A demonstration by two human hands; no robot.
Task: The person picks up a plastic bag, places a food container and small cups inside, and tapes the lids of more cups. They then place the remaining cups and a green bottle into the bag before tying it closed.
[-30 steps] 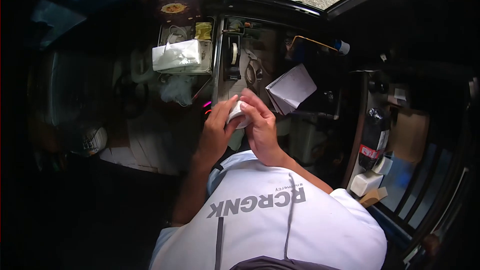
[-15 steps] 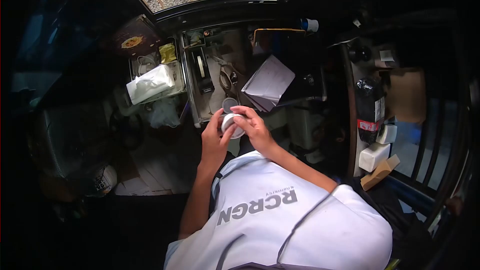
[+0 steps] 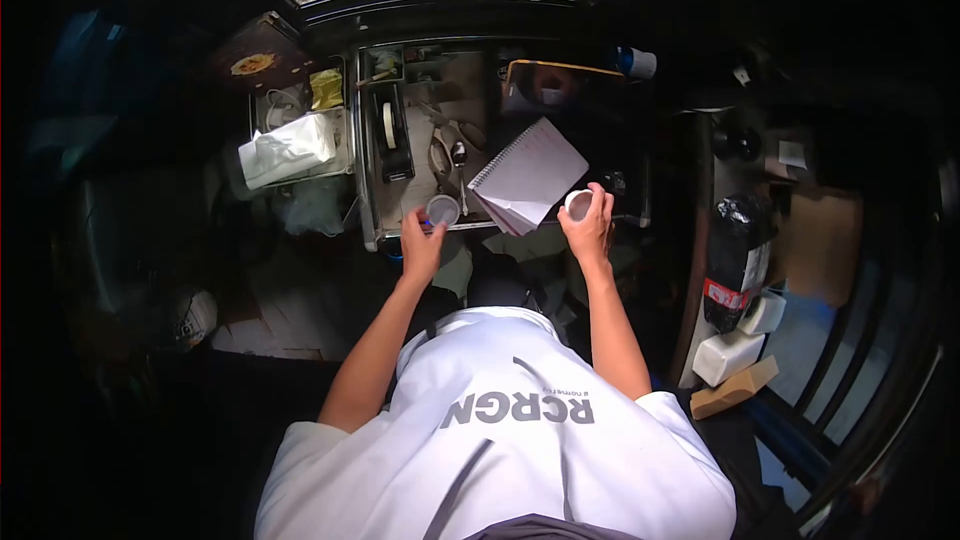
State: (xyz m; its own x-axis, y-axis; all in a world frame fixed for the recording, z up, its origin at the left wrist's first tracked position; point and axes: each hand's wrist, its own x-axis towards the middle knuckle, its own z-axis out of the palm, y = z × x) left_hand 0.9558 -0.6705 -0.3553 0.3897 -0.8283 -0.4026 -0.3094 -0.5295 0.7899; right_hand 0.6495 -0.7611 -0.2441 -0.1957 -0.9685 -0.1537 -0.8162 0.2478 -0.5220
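My left hand point(image 3: 422, 240) is closed on a round, see-through lid point(image 3: 442, 209) by its edge, at the front edge of the tray. To the right, my right hand point(image 3: 592, 227) wraps round a small white tub point(image 3: 577, 204) whose round mouth faces up and toward the left. The two hands are well apart. Between them lies a spiral notebook point(image 3: 530, 175) with its pages bent up at the near corner. Scissors point(image 3: 440, 152) and a spoon point(image 3: 459, 154) rest on the tray just beyond my left hand.
A tape dispenser point(image 3: 392, 135) stands on the tray point(image 3: 366, 210). Left of it, a white plastic packet point(image 3: 288, 150) lies on a bin. At the right are a black-wrapped bottle point(image 3: 735, 265), white boxes point(image 3: 728, 355) and a cardboard sheet point(image 3: 825, 240). A window opening is at the top.
My hands were together around the white tub and have moved apart. The left now has the see-through lid; the right has carried the tub rightward, beside the notebook.
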